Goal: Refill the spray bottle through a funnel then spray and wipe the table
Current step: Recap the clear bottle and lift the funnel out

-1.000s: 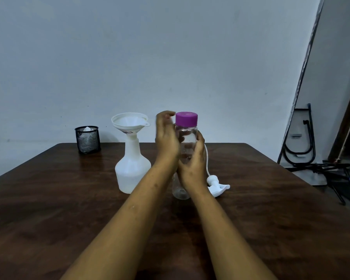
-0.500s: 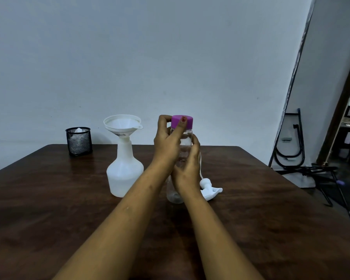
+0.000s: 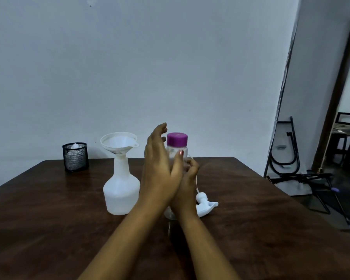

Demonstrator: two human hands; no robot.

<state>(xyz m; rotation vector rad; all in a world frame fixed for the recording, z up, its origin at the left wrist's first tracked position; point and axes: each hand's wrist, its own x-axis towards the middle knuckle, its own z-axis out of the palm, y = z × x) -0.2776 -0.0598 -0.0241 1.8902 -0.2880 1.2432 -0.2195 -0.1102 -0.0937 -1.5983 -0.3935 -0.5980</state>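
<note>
1. The clear bottle [image 3: 177,156] with the purple cap [image 3: 177,138] stands on the table [image 3: 251,209], beside the spray bottle [image 3: 121,190] and funnel [image 3: 118,142].
2. The right hand [image 3: 187,182] grips it; the left hand [image 3: 160,168] is open beside the cap.
3. It looks smooth and slippery, so hold the middle.

- I note the table [image 3: 49,219] as dark brown wood with visible grain, smooth, carrying a low sheen near its far edge.
- I record the spray bottle [image 3: 121,190] as white, translucent plastic, matt and smooth.
- The funnel [image 3: 118,143] seated in its neck reads as white plastic, smooth, slightly glossy at the rim.
- The water bottle [image 3: 177,152] is clear plastic, glossy; its cap [image 3: 177,139] is purple plastic with a dull finish.
- The spray head [image 3: 205,205] lying on the table is white plastic, smooth.
- The pen cup [image 3: 75,157] is black metal mesh, matt.
- The wall [image 3: 170,67] I see as painted, flat and matt.
</note>
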